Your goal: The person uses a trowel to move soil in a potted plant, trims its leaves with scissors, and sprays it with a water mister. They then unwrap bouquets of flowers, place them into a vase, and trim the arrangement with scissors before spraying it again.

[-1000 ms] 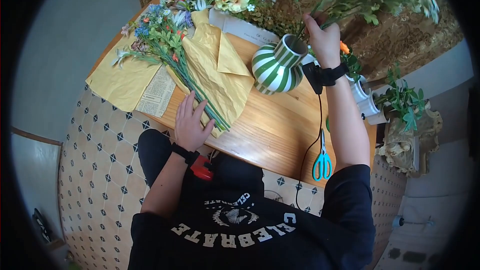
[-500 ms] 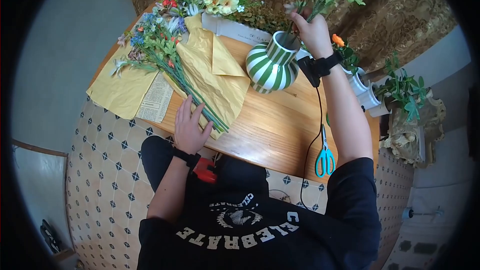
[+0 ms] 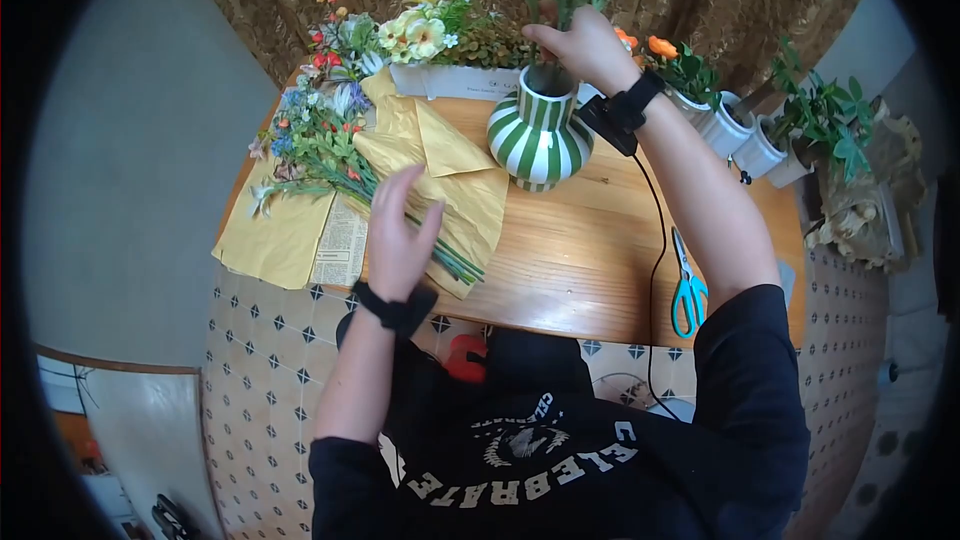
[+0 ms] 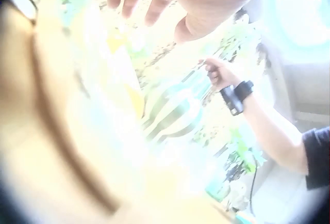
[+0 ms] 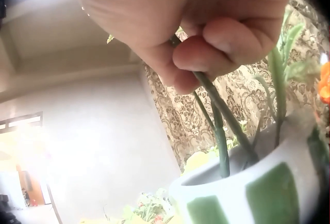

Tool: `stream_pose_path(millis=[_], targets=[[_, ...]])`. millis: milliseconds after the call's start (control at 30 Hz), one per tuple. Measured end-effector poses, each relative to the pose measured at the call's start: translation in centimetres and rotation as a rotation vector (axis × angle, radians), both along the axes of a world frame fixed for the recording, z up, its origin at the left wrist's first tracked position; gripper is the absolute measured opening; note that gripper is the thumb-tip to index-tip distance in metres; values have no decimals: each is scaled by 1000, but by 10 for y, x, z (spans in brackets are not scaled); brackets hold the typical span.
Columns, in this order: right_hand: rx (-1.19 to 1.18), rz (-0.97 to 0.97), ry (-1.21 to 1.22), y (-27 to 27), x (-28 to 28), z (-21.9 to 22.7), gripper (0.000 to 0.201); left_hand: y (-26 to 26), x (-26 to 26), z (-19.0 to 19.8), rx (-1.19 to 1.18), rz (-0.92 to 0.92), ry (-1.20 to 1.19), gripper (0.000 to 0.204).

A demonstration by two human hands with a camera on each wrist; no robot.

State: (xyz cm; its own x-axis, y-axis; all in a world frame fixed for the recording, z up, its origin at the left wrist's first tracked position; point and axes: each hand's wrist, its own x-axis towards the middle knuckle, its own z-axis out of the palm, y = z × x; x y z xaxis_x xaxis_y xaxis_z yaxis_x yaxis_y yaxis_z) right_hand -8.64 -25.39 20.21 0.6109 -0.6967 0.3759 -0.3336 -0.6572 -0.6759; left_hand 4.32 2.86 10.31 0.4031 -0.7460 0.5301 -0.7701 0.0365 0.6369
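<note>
My right hand (image 3: 592, 48) pinches green flower stems (image 5: 232, 111) between thumb and curled fingers, just above the mouth of a green-and-white striped vase (image 3: 541, 138). The lower ends of the stems go down inside the vase's rim; leaves and pale blossoms rise above the hand. My left hand (image 3: 398, 245) is raised with loosely spread fingers and holds nothing. In the head view it overlaps the stems of a mixed flower bunch (image 3: 318, 145) that lies on yellow wrapping paper (image 3: 470, 202).
Scissors with turquoise handles (image 3: 688, 302) lie near the table's (image 3: 570, 280) front right. A white planter box (image 3: 450, 83) of yellow flowers stands at the back. White pots (image 3: 728, 130) with plants line the right side. A black cable (image 3: 660, 230) hangs from the right wrist camera.
My left hand has lifted off the stems of the lying bunch. My right hand has brought its stems over the vase and lowered them into its mouth. The head view has shifted.
</note>
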Motion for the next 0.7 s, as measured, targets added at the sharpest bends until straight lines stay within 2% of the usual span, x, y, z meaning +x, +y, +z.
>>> stream_pose_path(millis=[100,167,267,333,367,400,467,500,533,600,700], targets=[[-21,65,-66,-6,3,-4,43,-67,12,55,-17,-144,83,45],[-54,95,-59,-3,2,-2,42,-112,16,83,70,-186,125,50],[-93,140,-44,-7,4,-6,47,-170,27,82,171,-339,156,53],[-88,127,58,5,-2,7,53,-180,18,89,267,-388,372,52],[-92,148,9,2,-3,5,53,-184,15,90,318,-410,483,52],[-96,168,-39,-1,-6,5,52,-189,15,85,291,-461,525,38],[-28,184,-65,-6,-20,11,45,-190,13,86,303,-464,520,30],[-98,226,-194,-9,-25,10,37,-189,10,88,307,-463,519,26],[-30,208,-206,-12,-31,14,33,-187,8,89,299,-426,538,18],[113,188,-249,-16,-43,25,23,-186,11,88,244,-420,589,18],[188,191,-356,-19,-49,35,22,-189,15,86,204,-418,597,16]])
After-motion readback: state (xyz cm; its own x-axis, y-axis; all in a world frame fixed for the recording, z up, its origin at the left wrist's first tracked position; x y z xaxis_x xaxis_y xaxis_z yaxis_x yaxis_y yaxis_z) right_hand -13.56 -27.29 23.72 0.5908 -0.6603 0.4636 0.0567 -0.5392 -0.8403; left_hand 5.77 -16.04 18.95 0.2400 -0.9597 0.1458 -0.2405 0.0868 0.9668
